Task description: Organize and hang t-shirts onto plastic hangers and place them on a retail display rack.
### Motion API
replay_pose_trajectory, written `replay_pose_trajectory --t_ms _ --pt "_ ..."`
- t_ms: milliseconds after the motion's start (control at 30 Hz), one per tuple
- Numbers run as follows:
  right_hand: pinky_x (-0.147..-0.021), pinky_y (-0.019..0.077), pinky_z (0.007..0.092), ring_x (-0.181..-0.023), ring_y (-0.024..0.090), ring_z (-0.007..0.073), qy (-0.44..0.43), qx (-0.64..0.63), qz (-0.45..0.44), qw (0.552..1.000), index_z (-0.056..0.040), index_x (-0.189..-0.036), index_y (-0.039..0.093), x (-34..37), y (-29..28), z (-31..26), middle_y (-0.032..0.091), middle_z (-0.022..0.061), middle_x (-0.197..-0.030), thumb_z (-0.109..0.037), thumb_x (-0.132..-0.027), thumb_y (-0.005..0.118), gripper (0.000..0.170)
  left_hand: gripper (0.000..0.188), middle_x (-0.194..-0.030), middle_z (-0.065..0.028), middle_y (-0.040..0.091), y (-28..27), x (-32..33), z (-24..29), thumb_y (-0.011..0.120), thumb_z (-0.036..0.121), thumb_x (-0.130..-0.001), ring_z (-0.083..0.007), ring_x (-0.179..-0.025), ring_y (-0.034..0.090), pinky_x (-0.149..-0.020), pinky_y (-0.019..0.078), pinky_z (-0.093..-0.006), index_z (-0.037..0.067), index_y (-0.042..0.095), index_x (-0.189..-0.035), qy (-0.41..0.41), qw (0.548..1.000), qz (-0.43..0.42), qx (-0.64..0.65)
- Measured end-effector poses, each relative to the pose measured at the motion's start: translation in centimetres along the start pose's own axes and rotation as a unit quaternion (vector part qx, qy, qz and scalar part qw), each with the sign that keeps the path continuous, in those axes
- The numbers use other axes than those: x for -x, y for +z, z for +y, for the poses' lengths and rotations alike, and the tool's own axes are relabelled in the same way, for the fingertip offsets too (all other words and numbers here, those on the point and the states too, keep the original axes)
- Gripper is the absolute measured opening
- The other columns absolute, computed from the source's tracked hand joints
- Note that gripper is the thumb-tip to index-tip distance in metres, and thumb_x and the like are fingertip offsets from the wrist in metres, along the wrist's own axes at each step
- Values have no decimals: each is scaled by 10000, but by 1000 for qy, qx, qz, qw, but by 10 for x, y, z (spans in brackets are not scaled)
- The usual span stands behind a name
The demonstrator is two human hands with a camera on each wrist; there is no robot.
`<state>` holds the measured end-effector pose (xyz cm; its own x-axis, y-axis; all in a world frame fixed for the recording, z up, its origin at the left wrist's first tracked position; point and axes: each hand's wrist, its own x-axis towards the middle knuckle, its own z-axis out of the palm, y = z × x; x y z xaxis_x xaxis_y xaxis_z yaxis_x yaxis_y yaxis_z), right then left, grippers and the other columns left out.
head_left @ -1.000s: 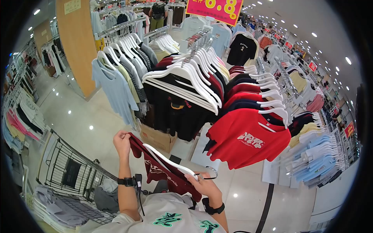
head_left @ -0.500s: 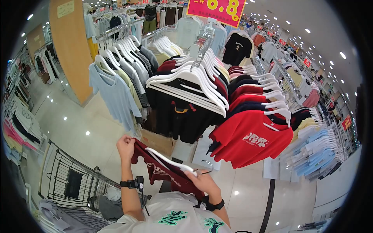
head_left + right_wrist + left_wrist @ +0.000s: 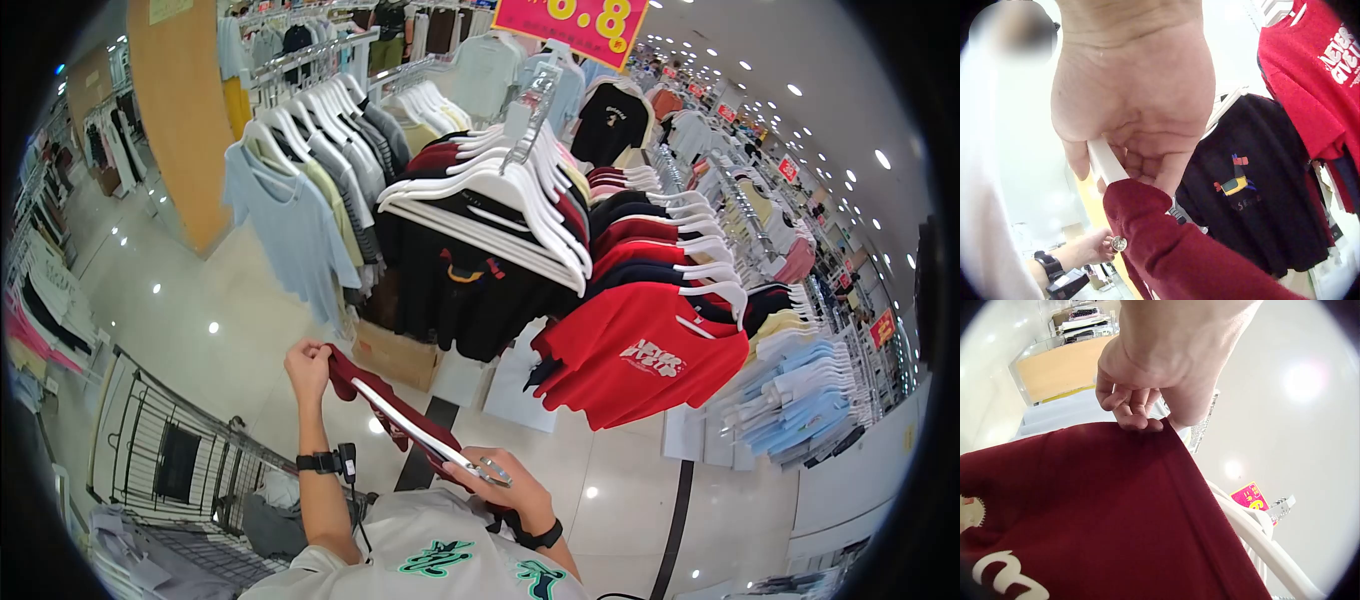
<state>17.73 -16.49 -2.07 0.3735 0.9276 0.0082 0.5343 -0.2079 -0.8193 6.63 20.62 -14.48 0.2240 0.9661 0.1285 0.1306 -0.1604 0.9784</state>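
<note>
Between my two hands stretches a maroon knit top (image 3: 1097, 494) on a white hanger (image 3: 410, 420). My left hand (image 3: 307, 370) pinches the top's edge between thumb and fingers at the far end. Closer to my body, my right hand (image 3: 512, 485) grips the hanger near its metal hook (image 3: 494, 472). The right wrist view shows the white hanger arm (image 3: 1107, 164) between thumb and fingers, entering the maroon cloth just below. A round metallic button (image 3: 1119, 243) sits on the cloth there. Cream lettering (image 3: 1009, 575) shows on the front in the left wrist view.
Ahead stands a rack with black tops on white hangers (image 3: 500, 190). Red T-shirts (image 3: 640, 355) hang right of it, a pale blue T-shirt (image 3: 285, 215) left. A shopping cart (image 3: 180, 480) holding clothes is at my left. A cardboard box (image 3: 395, 355) lies beneath the rack.
The maroon top has turned more edge-on, so its print no longer shows in the head view. My right hand has shifted slightly left and down, turning the hook. Both hands keep their hold.
</note>
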Motion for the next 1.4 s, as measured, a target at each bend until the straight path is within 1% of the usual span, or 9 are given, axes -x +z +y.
replay_pose_trajectory --t_ms 233,467,600,633,833,1033,1233,1300,1400 --pt "-581 488 451 -649 598 395 -93 118 44 988 -21 -776 611 -6 10 5 610 159 -743 -311 -936 718 348 66 -661 -77 684 -7 18 38 700 8 -827 -131 -494 602 -434 506 -295 -53 698 -853 -62 998 -15 29" --pt "-509 420 396 -494 515 307 25 13 191 981 -7 -716 646 -12 18 31 565 143 -583 -244 -892 781 325 36 -755 -56 702 -21 63 115 698 -22 -816 -65 -582 591 -529 481 -249 -39 683 -844 19 968 -248 42" --pt "-475 350 319 -503 442 115 32 -49 272 961 6 -665 632 0 -7 28 501 31 -527 -203 -850 817 335 113 -1007 -84 686 -22 75 155 685 -9 -817 -178 -855 633 -728 489 -301 4 592 -879 194 905 -376 -47" --pt "-471 332 310 -510 427 109 -27 -75 346 935 3 -672 636 1 -5 29 495 22 -532 -200 -827 840 327 156 -1049 -90 662 -17 76 155 683 1 -820 -234 -933 627 -787 484 -328 20 554 -906 226 881 -414 -27" --pt "-493 396 322 -450 478 196 -5 19 259 966 -9 -840 792 4 -40 25 577 49 -531 -255 -806 864 259 195 -828 -188 633 25 117 126 614 161 -897 -427 -814 618 -748 480 -468 87 518 -1050 132 857 -485 -110" --pt "-527 432 312 -498 533 195 49 67 209 974 2 -803 751 13 -45 30 613 67 -577 -287 -826 845 305 270 -815 -145 690 38 144 130 656 231 -898 -373 -746 651 -690 494 -444 96 503 -1075 119 810 -571 -63" --pt "-852 527 378 -970 670 282 -1 70 239 968 -16 -1129 697 28 -59 45 703 151 -1078 -241 -783 856 442 414 -884 -80 732 22 123 119 801 292 -871 -174 -751 653 -687 505 -328 108 510 -1101 86 837 -539 31" --pt "-716 518 335 -739 636 213 131 15 182 974 -1 -1058 723 36 -54 55 699 120 -839 -240 -807 856 371 438 -897 -86 733 13 113 129 826 290 -854 -171 -781 663 -734 517 -320 112 521 -1113 59 853 -519 3" --pt "-629 483 309 -621 569 164 113 30 225 967 20 -943 731 31 -50 57 649 100 -692 -219 -814 853 298 413 -902 -91 734 8 99 131 830 257 -856 -169 -806 670 -772 526 -319 88 571 -1129 118 852 -507 56"
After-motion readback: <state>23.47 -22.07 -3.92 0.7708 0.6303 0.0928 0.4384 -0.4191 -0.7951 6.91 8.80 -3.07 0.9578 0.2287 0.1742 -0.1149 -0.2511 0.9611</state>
